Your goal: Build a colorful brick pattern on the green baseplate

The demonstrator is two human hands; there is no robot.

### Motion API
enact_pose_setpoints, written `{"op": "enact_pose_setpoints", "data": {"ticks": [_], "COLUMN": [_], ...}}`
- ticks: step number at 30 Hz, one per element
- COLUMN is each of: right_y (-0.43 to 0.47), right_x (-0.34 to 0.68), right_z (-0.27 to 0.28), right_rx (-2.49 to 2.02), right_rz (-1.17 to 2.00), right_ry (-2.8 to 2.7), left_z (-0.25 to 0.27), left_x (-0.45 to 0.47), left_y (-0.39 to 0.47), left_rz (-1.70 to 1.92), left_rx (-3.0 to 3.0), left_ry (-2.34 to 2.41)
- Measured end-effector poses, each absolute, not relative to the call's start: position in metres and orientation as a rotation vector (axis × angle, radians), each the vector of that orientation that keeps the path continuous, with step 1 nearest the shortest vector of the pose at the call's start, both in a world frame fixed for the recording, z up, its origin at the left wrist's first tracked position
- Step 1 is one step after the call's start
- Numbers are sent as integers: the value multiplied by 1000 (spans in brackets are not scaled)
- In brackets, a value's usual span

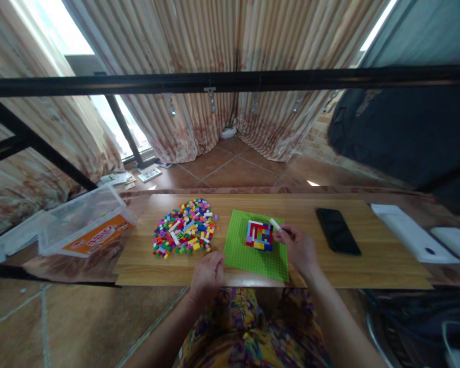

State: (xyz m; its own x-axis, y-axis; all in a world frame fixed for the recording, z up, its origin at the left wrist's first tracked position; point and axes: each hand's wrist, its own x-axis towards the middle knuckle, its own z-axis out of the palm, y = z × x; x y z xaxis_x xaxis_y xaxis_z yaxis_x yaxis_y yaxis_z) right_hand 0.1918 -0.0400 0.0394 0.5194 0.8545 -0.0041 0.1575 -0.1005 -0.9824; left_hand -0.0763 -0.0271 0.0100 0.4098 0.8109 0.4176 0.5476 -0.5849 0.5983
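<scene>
My right hand [299, 248] pinches a long white toy brick [275, 223] just above the back right corner of a small brick build [259, 236]. The build has red, blue, yellow, white and purple bricks in walls, and it stands on a green studded baseplate [241, 260]. My left hand [209, 273] rests on the table by the baseplate's front left edge, its fingers curled closed. Whether anything is inside those fingers is hidden. Left of the baseplate lies a wide pile of loose coloured bricks [184, 232].
The wooden table [138, 266] also bears a black phone [338, 231] at the right. A clear plastic tub [86, 222] with an orange label stands off the table's left end. White boxes [414, 232] lie beyond the right end. A black metal bar [230, 82] crosses ahead, before curtains.
</scene>
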Motion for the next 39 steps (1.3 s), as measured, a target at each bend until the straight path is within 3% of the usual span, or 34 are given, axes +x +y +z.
{"op": "enact_pose_setpoints", "data": {"ticks": [7,15,39], "right_y": [-33,-20,1], "right_x": [179,180,185], "right_z": [35,22,15], "right_rx": [-1776,-1807,-1700], "right_rz": [326,177,694], "right_ry": [-1403,-1377,-916], "left_z": [10,11,8], "left_x": [-76,-75,-75], "left_y": [-26,-27,-24], "left_rz": [990,973,1008], "left_rx": [2312,2338,2380], "left_ry": [1161,1169,1141]}}
